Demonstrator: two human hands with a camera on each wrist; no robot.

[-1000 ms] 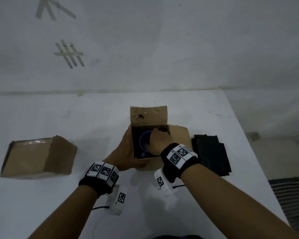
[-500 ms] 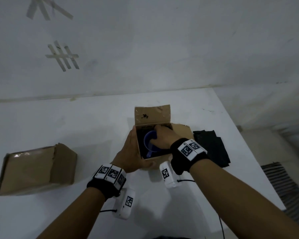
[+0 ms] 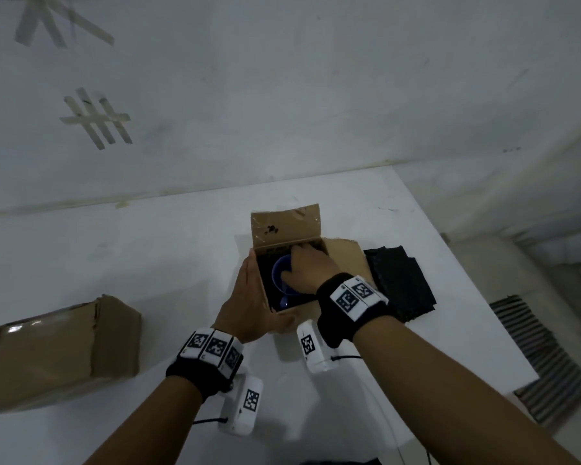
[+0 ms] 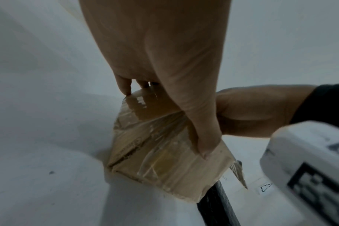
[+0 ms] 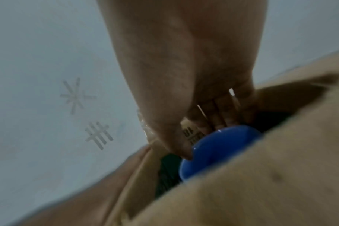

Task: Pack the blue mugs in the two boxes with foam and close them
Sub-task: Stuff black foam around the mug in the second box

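Observation:
An open cardboard box [image 3: 341,260] stands mid-table, its far flap upright. Inside it a blue mug [image 3: 280,275] sits mouth up on dark foam, its handle toward me. My right hand [image 3: 304,268] reaches into the box and grips the mug [image 5: 213,149] by the rim, thumb on the near left edge and fingers over the far edge. My left hand [image 3: 249,297] holds the box's left wall, its thumb around the near corner [image 4: 205,146]. The box [image 4: 155,152] is wrapped in clear tape. A second box [image 3: 57,354] lies at the left, flaps folded over.
A pile of black foam sheets [image 3: 399,283] lies just right of the open box. The white table [image 3: 148,256] ends at a wall behind and drops off at its right edge [image 3: 477,297]. A striped mat [image 3: 537,357] lies on the floor to the right.
My right hand has slid toward the far side of the mug inside the box. My left hand has stayed on the box's left wall. The head view has tilted.

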